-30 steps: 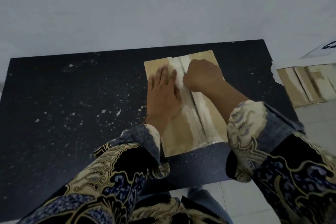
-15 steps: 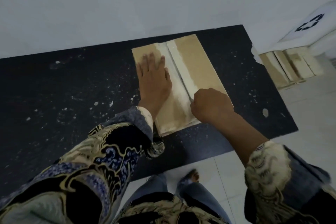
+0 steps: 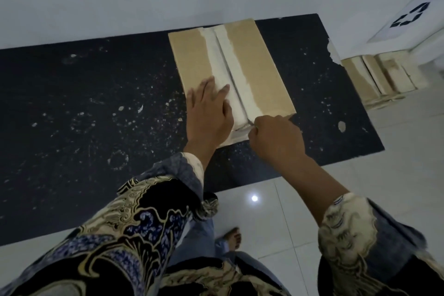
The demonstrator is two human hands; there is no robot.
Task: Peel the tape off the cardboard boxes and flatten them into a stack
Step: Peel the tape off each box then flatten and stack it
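A: So, what has changed on the cardboard box (image 3: 249, 65) in the last second?

B: The right hand (image 3: 276, 139) was near the far end of the seam a second ago. Now it is at the near edge of the box, so it travelled along the whole seam towards the person. I judge that the tape is almost free along the top, and only the near end is left to pull.

A: Does the right hand hold the tape (image 3: 242, 127) now?

B: Its fingers are curled and seem to pinch a thin clear strip at the near edge, but the strip is small and shiny, so I am not fully sure.

A: And the left hand (image 3: 209, 113)?

B: It lies flat on the left flap, fingers straight and a little spread, pressing the box down. It grips nothing.

A: Where is the box?

B: On the dark speckled table (image 3: 96, 103), near its right part, not yet flattened. Some flattened boxes (image 3: 374, 77) stand on the floor to the right, beside a white bin (image 3: 408, 21) with a recycling sign.
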